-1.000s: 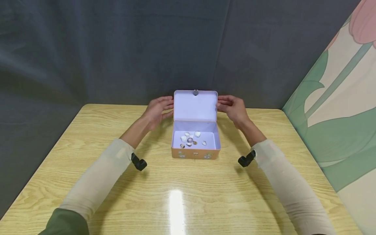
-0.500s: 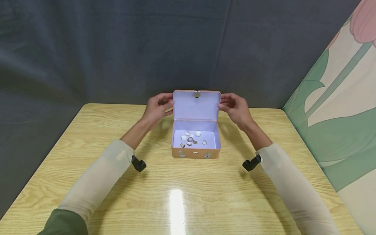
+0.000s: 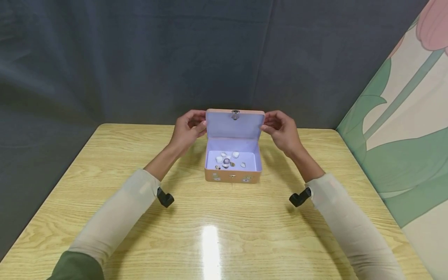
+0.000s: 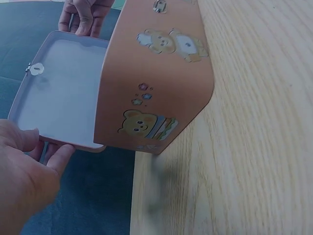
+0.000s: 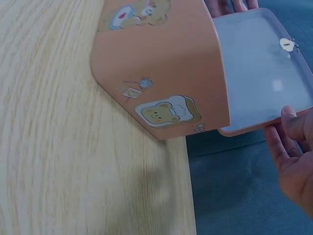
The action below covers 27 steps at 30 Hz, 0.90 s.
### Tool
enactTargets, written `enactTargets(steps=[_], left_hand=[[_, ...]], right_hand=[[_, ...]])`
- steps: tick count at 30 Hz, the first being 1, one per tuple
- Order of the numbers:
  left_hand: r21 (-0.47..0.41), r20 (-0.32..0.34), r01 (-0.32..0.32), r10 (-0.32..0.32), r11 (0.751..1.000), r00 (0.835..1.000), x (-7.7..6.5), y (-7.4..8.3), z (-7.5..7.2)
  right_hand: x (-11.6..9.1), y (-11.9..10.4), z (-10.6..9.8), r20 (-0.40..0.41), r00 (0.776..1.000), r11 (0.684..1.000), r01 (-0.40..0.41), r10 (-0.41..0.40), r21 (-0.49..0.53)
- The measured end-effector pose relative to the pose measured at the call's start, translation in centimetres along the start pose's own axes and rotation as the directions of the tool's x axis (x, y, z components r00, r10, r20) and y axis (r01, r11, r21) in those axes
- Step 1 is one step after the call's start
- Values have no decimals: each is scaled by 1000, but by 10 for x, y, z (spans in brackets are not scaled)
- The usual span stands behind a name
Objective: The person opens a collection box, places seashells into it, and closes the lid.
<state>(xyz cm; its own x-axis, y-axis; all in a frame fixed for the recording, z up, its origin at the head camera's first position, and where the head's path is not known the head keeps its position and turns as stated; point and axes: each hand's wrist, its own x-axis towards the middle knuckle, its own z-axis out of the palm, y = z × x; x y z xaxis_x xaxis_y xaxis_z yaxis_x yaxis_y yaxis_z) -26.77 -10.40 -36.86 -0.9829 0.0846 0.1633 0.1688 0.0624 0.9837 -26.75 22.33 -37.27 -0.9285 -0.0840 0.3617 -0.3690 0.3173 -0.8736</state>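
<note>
An orange tin box (image 3: 214, 177) with a lilac inside stands on the table, its lid (image 3: 224, 125) raised on the back hinge. My left hand (image 3: 185, 130) pinches the lid's left edge between thumb and fingers. At the opposite edge my right hand (image 3: 284, 132) grips the lid the same way. Several small seashells (image 3: 226, 161) lie on the box floor, pale, purplish and brown. A metal clasp (image 3: 235, 113) sits at the middle of the lid's top rim. Bear pictures (image 4: 139, 123) decorate the outer wall in the left wrist view.
The wood-grain table (image 3: 182, 229) carries the box near its back edge. A dark curtain (image 3: 157, 58) hangs behind it. To the right stands a panel with a flower print (image 3: 392, 128). Black wrist cameras (image 3: 300, 197) hang below both sleeves.
The lid has tilted forward, showing more of its top rim and clasp. Both hands have closed on its edges. The box body appears slightly farther back.
</note>
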Motion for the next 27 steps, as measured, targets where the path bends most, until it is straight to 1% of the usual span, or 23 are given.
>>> enactTargets(steps=[4,6,11,15,20,23,27], left_hand=[[-21,-7,-32,32,999,999,-1,-2,0],[-10,-7,-52,52,999,999,-2,-3,0],[34,-10,-104,105,994,994,-4,-7,-1],[47,-9,-124,125,991,992,-4,-10,-1],[85,-3,-148,148,985,989,-8,-14,-2],[89,6,-150,150,985,989,-11,-16,-3],[38,32,-110,109,993,994,-16,-16,-7]], right_hand=[[-2,0,2,-21,1000,1000,0,0,-7],[-4,0,3,-24,1000,1000,0,0,-17],[-5,1,5,-26,1000,1000,-2,2,2],[-6,4,7,-30,1000,1000,1,-1,12],[-10,8,8,-35,999,1000,12,-12,9],[-14,9,7,-37,999,1000,18,-18,7],[-19,9,6,-41,999,1000,26,-26,0]])
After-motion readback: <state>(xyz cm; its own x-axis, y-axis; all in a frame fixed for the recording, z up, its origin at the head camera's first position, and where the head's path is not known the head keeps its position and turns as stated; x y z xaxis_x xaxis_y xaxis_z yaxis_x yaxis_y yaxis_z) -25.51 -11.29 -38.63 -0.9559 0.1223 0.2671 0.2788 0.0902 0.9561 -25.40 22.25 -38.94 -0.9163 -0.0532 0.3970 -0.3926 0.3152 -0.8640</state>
